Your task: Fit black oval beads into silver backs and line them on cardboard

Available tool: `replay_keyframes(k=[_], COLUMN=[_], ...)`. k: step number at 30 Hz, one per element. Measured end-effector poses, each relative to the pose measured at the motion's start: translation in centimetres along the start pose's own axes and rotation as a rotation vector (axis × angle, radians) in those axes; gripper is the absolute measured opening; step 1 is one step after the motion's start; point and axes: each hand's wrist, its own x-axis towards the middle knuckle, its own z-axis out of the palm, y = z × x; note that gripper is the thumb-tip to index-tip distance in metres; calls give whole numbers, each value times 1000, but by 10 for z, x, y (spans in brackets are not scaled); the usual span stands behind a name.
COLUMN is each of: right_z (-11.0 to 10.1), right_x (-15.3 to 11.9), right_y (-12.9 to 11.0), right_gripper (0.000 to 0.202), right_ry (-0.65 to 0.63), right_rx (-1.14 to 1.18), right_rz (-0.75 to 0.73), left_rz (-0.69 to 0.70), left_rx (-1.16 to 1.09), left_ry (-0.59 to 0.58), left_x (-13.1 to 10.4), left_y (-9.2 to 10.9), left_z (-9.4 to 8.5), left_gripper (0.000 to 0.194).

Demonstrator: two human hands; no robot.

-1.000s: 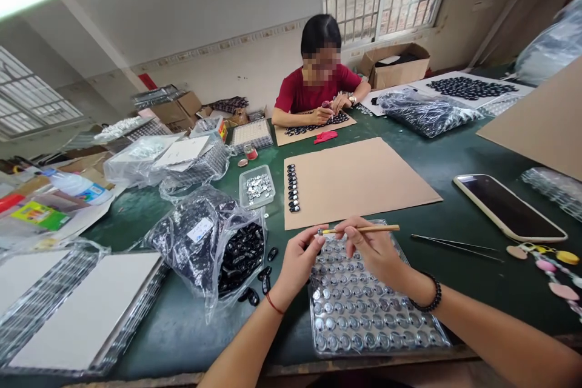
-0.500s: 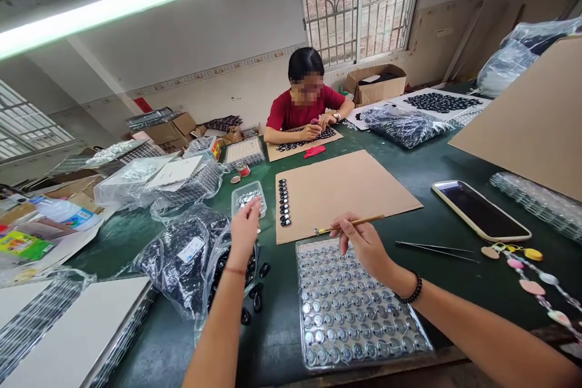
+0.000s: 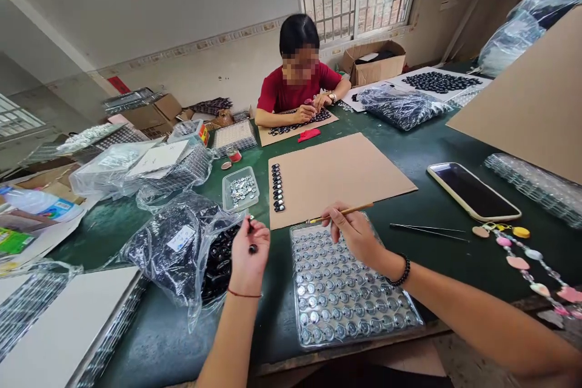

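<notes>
Left hand (image 3: 251, 250) grip narrow, holding small black pieces (image 3: 253, 248), right hand (image 3: 357, 236) grip holding thin stick (image 3: 360, 208), tray (image 3: 297, 309) below, cardboard sheet (image 3: 341, 173) beyond.

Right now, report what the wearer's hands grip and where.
Right hand: slim brown wooden stick, behind its yellow end. Left hand: at least one small glossy black piece, part unclear.

A barred window (image 3: 331, 3) pierces the two-tone wall (image 3: 182, 3).

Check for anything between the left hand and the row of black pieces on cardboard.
Nothing visible stands between the left hand and the row of black pieces; the right hand holds a thin stick off to the right.
</notes>
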Motion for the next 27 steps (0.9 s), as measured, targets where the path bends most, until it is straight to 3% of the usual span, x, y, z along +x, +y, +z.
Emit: replay_keyframes(k=[2, 5, 9, 15, 21, 27], right_z=[2, 4, 3, -1, -3, -2], right_x=[-1, -3, -6, -6, -6, -4], right_y=[1, 1, -1, -4, -5, -3], right_gripper=[32, 30, 30, 30, 29, 30], right_ry=[7, 14, 5, 21, 34, 25], right_rx=[2, -7, -23, -28, -32, -14], right_rz=[19, 39, 36, 35, 27, -2], left_rz=[63, 261, 136, 105, -66, -23], left_rx=[-20, -85, 26, 104, 7, -59], left_ry=[50, 90, 69, 22, 116, 34], left_x=[0, -4, -8, -5, -3, -5], left_y=[3, 3, -15, -31, -26, -22], left_z=[-2, -2, 0, -2, -2, -1], left_gripper=[24, 25, 13, 19, 23, 25])
